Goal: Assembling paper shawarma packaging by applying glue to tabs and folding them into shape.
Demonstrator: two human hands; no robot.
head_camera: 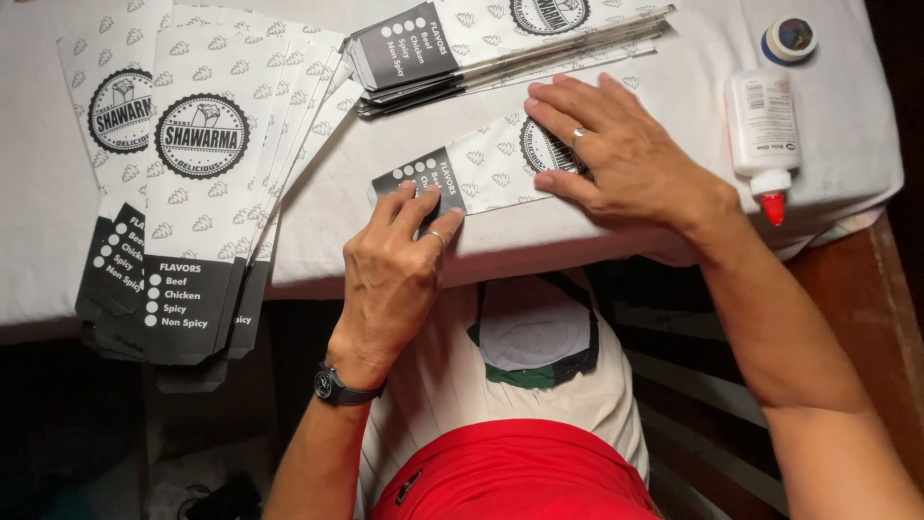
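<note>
A folded paper food sleeve (481, 169), white with a black band and a round emblem, lies near the front edge of the white-covered table (674, 106). My left hand (395, 274), wearing a ring and a wristwatch, presses its fingertips on the sleeve's black end. Flat over the sleeve's emblem end rests my right hand (621, 154), fingers spread, a ring on one finger. Neither hand grips anything.
A fanned stack of flat printed sleeves (197, 183) hangs over the table's left front edge. A pile of folded sleeves (481, 48) lies at the back. A white glue bottle with a red nozzle (763, 130) and a round cap (789, 39) lie at the right.
</note>
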